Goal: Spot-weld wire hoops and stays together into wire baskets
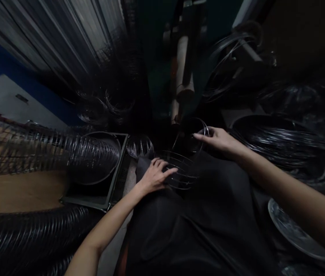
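Note:
On my lap, over dark cloth, rests a curved wire frame (181, 177) made of thin metal wires. At its left edge lies my left hand (156, 175), fingers apart and thumb stretched out over the wires; whether it presses on them is not clear. My right hand (215, 140) is closed in a pinch on thin wire rings (205, 126), held up to the right of the frame. Ahead of both hands stands a machine with a pale cylindrical part (183, 69) and a narrower rod (175, 111) below it. Dimness and blur hide finer detail.
At left, a long row of wire rings (93, 151) reaches over a green-rimmed crate (113, 172). Stacked black rings (30, 234) lie lower left. A round container of wires (139, 146) stands nearby. To the right are a basin of wire pieces (274, 138) and a round tray (297, 234).

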Available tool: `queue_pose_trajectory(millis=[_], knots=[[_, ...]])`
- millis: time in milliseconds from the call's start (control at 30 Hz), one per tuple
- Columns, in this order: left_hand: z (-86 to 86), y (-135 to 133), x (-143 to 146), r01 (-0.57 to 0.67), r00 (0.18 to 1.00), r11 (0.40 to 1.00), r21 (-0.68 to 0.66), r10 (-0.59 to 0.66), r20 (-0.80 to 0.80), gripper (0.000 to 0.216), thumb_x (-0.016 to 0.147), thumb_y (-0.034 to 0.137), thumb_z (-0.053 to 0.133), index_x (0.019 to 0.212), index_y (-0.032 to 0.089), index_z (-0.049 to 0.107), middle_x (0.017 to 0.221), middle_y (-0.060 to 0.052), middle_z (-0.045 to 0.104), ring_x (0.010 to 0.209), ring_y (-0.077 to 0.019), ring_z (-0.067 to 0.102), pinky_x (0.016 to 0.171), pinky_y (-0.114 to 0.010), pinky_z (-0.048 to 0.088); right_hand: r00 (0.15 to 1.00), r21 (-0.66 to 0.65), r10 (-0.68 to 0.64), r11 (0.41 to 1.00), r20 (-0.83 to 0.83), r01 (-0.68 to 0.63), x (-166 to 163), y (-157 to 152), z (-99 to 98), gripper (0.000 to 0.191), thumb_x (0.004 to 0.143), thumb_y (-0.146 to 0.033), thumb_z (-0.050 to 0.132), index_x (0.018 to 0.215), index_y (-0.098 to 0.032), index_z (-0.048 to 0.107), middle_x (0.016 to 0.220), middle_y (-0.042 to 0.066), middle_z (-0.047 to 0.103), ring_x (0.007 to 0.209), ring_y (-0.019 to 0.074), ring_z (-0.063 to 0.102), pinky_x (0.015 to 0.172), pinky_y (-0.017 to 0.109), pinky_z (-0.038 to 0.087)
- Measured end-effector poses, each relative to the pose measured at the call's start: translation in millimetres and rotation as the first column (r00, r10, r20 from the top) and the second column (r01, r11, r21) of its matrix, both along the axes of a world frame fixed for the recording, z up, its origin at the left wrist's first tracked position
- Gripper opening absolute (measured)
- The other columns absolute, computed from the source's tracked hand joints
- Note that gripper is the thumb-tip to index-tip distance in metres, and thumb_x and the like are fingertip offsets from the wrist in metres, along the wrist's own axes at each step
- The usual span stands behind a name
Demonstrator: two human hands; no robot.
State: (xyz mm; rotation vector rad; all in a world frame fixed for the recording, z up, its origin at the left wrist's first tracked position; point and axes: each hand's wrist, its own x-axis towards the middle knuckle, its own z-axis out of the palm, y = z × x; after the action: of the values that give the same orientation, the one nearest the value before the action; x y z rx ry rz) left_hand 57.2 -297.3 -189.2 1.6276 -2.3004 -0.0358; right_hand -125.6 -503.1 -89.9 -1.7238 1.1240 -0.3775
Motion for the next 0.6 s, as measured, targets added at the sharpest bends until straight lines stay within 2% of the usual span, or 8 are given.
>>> queue_pose_trajectory(millis=[67,167,233,267,333,400,500,600], knots=[[7.4,13,-3,0.012,0.993,0.993,-0.116,-0.026,-0.118,0.087,0.064,0.063,0.070,0.137,0.026,0.041,0.121,-0.014,0.046,0.116,-0.0309,0.045,0.101,-0.050,0.038,0.964,-0.197,0.200,0.952,-0.173,-0.233,-18,21,6.0,0.025,0.078,-0.040,0.063,0.086,-0.016,0.062,0.071,0.004,0.063,0.060,0.0156,0.057,0.056,0.026,0.044],[30.9,10,12,-0.272,0.903,0.933,-0.234,0.164,-0.397,0.094,0.069,0.063,0.066,0.144,0.021,0.029,0.135,-0.017,0.038,0.127,-0.0312,0.039,0.104,-0.048,0.037,0.772,-0.335,0.518,0.701,-0.368,-0.630,-34,42,22.5,0.023,0.085,-0.034,0.050,0.096,-0.019,0.063,0.075,0.004,0.064,0.066,0.0177,0.060,0.063,0.028,0.044],[50.4,3,22,-0.343,0.792,0.934,-0.101,0.230,-0.566,0.080,0.075,0.057,0.064,0.140,0.019,0.036,0.133,-0.016,0.045,0.123,-0.0281,0.044,0.102,-0.044,0.039,0.688,-0.403,0.580,0.558,-0.436,-0.726,-37,42,30.2,0.024,0.088,-0.031,0.044,0.097,-0.020,0.063,0.079,0.005,0.064,0.069,0.0179,0.061,0.064,0.027,0.044],[60.5,0,24,-0.300,0.726,0.954,0.017,0.240,-0.644,0.067,0.080,0.055,0.060,0.134,0.018,0.045,0.122,-0.013,0.054,0.114,-0.0246,0.052,0.098,-0.040,0.043,0.690,-0.443,0.565,0.529,-0.452,-0.724,-37,38,31.2,0.025,0.089,-0.030,0.043,0.098,-0.019,0.063,0.082,0.006,0.064,0.071,0.0182,0.061,0.065,0.027,0.045],[79.9,-2,13,-0.138,0.538,0.960,0.243,0.279,-0.795,0.045,0.089,0.048,0.049,0.121,0.017,0.058,0.086,-0.005,0.064,0.081,-0.0144,0.061,0.076,-0.028,0.049,0.751,-0.524,0.484,0.539,-0.449,-0.660,-34,22,26.4,0.029,0.090,-0.029,0.040,0.106,-0.017,0.062,0.088,0.008,0.064,0.076,0.0194,0.062,0.069,0.029,0.047],[95.6,-3,-15,-0.001,0.294,0.925,0.380,0.364,-0.884,0.042,0.092,0.045,0.045,0.119,0.016,0.059,0.060,0.002,0.052,0.051,-0.0066,0.048,0.052,-0.018,0.039,0.824,-0.569,0.404,0.595,-0.398,-0.567,-28,3,14.6,0.033,0.091,-0.026,0.039,0.115,-0.015,0.060,0.095,0.011,0.065,0.084,0.0207,0.063,0.077,0.031,0.048],[107.0,-12,-70,0.151,0.029,0.898,0.414,0.414,-0.910,0.049,0.089,0.048,0.049,0.125,0.015,0.056,0.053,0.006,0.044,0.040,-0.0028,0.032,0.041,-0.016,0.024,0.891,-0.564,0.339,0.690,-0.303,-0.454,-12,-12,-6.7,0.035,0.091,-0.021,0.041,0.121,-0.016,0.059,0.106,0.010,0.065,0.095,0.0202,0.062,0.086,0.031,0.047],[101.8,-35,-105,0.272,-0.189,0.875,0.400,0.456,-0.869,0.054,0.087,0.051,0.051,0.123,0.011,0.057,0.054,0.006,0.045,0.037,-0.0017,0.028,0.040,-0.016,0.024,0.901,-0.585,0.299,0.686,-0.315,-0.432,3,-9,-20.3,0.037,0.091,-0.021,0.043,0.124,-0.017,0.059,0.110,0.010,0.064,0.095,0.0205,0.062,0.083,0.030,0.048]])
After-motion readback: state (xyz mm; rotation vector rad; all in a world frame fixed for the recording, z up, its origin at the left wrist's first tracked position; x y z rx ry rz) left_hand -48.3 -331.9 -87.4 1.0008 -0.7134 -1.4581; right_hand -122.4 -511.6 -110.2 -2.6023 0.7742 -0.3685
